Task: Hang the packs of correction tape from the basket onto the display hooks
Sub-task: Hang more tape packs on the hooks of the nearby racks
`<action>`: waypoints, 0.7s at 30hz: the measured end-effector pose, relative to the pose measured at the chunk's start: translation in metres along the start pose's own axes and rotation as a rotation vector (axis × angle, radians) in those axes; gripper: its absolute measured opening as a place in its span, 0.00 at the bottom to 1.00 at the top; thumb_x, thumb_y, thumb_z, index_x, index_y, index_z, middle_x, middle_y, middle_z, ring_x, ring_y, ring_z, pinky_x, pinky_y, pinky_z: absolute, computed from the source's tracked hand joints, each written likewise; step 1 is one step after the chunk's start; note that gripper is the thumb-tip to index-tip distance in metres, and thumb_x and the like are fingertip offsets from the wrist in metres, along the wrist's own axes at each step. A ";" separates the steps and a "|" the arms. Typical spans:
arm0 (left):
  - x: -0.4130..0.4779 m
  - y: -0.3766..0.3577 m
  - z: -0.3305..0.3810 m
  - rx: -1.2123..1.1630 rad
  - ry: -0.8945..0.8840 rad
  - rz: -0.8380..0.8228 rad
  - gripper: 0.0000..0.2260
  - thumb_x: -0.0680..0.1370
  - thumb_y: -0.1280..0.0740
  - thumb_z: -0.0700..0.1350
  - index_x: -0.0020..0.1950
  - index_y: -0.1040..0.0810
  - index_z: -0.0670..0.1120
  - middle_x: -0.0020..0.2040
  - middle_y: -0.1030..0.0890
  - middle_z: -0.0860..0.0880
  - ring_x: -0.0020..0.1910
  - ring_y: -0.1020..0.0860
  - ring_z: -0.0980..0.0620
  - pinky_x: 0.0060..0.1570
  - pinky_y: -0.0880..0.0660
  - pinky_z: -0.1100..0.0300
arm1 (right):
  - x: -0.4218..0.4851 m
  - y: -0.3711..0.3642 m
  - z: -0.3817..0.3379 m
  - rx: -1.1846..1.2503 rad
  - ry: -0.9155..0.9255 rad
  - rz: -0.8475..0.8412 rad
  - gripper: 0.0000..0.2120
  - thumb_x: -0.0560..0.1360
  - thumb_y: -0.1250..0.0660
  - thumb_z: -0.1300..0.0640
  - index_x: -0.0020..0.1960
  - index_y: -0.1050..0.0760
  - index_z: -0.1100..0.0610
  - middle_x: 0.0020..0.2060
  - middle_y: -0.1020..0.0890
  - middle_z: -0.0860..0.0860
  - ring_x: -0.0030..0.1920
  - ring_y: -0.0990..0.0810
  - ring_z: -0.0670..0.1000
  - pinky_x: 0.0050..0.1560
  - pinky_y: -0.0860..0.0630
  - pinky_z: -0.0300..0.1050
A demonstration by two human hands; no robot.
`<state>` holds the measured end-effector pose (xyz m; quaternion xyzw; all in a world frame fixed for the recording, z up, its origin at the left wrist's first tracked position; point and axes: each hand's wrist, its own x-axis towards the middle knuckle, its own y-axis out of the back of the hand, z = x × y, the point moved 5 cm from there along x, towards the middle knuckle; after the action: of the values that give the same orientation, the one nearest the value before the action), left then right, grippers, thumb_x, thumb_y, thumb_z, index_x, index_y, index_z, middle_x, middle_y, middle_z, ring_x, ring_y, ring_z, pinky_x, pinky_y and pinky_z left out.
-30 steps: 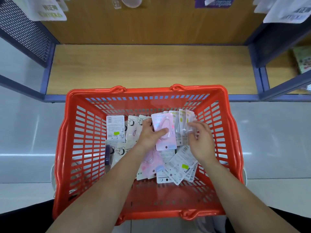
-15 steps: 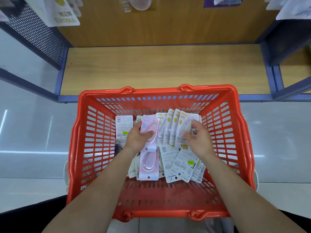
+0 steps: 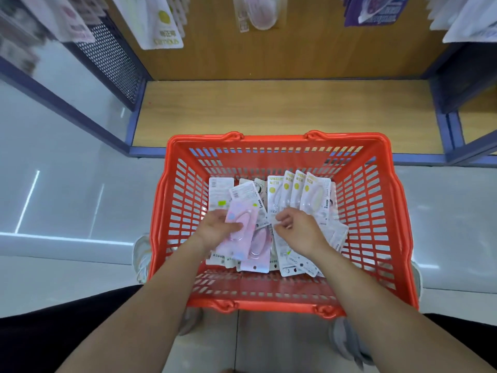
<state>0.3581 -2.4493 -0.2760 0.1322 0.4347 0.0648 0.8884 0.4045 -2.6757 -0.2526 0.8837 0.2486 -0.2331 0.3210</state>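
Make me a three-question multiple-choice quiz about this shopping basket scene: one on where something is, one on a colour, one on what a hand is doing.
1. Where do the yellow-dot packs stand?
A. at the basket's far side
B. on the wooden shelf
C. on the floor

2. What colour is the basket?
A. blue
B. red-orange
C. green

3. What is the left hand doing?
A. resting empty on the rim
B. holding a pink pack
C. gripping a basket handle

Answers:
1 A, they lean in a row against the basket's far wall.
2 B, its slotted walls are red-orange.
3 B, its thumb presses on the pink pack, while the right hand reaches among the white packs beside it.
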 end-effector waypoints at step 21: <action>-0.009 -0.023 -0.004 0.178 0.016 -0.168 0.07 0.79 0.28 0.43 0.56 0.19 0.46 0.50 0.16 0.46 0.48 0.18 0.48 0.42 0.23 0.57 | -0.006 0.000 0.026 -0.006 -0.082 -0.107 0.10 0.80 0.31 0.56 0.60 0.23 0.55 0.45 0.22 0.47 0.44 0.21 0.49 0.50 0.22 0.48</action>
<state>0.3493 -2.4724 -0.2784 0.1728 0.4553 -0.0478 0.8721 0.3935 -2.6952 -0.2668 0.8580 0.2826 -0.2849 0.3207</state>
